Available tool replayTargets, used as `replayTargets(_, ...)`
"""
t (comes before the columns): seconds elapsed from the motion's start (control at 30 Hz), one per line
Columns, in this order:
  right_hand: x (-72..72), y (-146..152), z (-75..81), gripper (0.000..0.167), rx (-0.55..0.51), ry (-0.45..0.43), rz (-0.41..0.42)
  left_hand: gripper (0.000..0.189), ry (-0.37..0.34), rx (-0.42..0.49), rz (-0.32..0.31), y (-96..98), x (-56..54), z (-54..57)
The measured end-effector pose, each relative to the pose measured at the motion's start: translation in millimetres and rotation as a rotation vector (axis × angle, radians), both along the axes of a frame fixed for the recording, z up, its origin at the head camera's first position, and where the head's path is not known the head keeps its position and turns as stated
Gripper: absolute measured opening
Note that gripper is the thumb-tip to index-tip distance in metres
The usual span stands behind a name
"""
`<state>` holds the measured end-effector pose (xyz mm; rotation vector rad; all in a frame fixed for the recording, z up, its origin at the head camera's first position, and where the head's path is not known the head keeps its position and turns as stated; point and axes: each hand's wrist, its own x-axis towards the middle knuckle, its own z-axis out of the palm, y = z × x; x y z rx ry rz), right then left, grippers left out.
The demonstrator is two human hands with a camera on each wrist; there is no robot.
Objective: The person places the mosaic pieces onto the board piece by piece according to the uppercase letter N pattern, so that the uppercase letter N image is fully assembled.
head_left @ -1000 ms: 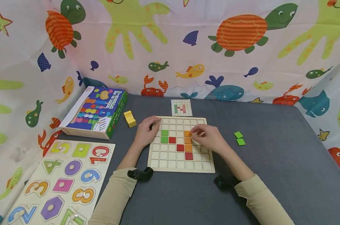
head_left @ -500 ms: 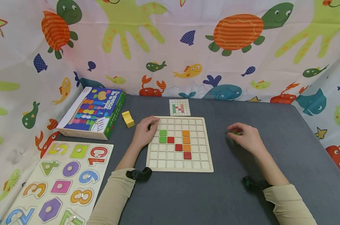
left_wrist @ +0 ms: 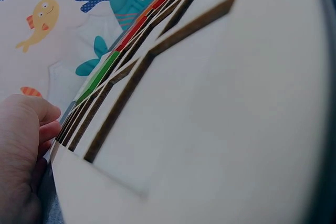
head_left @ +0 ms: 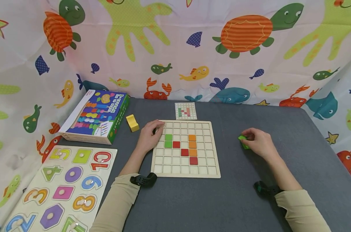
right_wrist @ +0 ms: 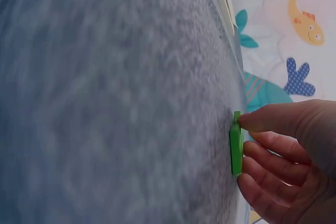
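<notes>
A pale wooden grid board (head_left: 168,160) lies in the middle of the table. On it are green squares (head_left: 168,140), red squares (head_left: 184,152) and an orange column (head_left: 192,145). My left hand (head_left: 150,137) rests at the board's upper left edge, fingertips touching the rim; in the left wrist view the hand (left_wrist: 23,150) sits beside that edge. To the right of the board, my right hand (head_left: 258,142) pinches a green square tile (right_wrist: 237,149) close to the tabletop. A second green tile lies against it, partly hidden by the fingers.
A small pattern card (head_left: 185,111) lies behind the board. Leftward are a yellow block (head_left: 132,123), a toy box (head_left: 97,112) and a number puzzle board (head_left: 66,170). A printed sea-animal cloth (head_left: 175,51) hangs behind the grey table (head_left: 198,206).
My right hand has moved off the board's orange column, rightward to the green tiles, and now pinches one there. My left hand has stayed at the board's edge.
</notes>
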<state>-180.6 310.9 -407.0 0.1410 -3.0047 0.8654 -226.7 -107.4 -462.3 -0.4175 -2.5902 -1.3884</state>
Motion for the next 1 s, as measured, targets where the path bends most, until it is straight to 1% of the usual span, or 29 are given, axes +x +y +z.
replayTargets(0.23, -2.9, -8.8, -0.4, 0.029, 0.008, -0.015, 0.024, 0.029, 0.011, 0.005, 0.000, -0.4, -0.2, -1.9)
replayTargets(0.37, -3.5, -13.8, -2.8, 0.029, 0.000, 0.003, 0.028, 0.028, 0.015, 0.008, 0.000, -1.1, 0.1, -2.3)
replayTargets(0.5, -5.2, -26.2, -2.6, 0.030, -0.029, 0.019, 0.047, 0.028, 0.018, 0.008, 0.002, -1.4, 0.6, -2.0)
replayTargets(0.67, -9.7, -49.2, -1.6, 0.031, -0.079, 0.004, 0.074, 0.028, 0.019, -0.001, 0.008, -0.8, 0.6, -1.7)
replayTargets(0.83, -13.9, -80.9, -0.2, 0.032, -0.114, -0.022, 0.114, 0.028, 0.018, 0.000, 0.009, -0.3, 0.9, -0.3)
replayTargets(0.93, -14.6, -103.8, 3.3, 0.032, -0.135, -0.026, 0.162, 0.028, 0.016, 0.001, 0.008, -0.1, 0.7, 0.7)
replayTargets(1.0, -14.3, -119.2, 5.6, 0.030, -0.153, -0.027, 0.209, 0.028, 0.016, 0.003, 0.007, 0.0, 0.4, 1.0)
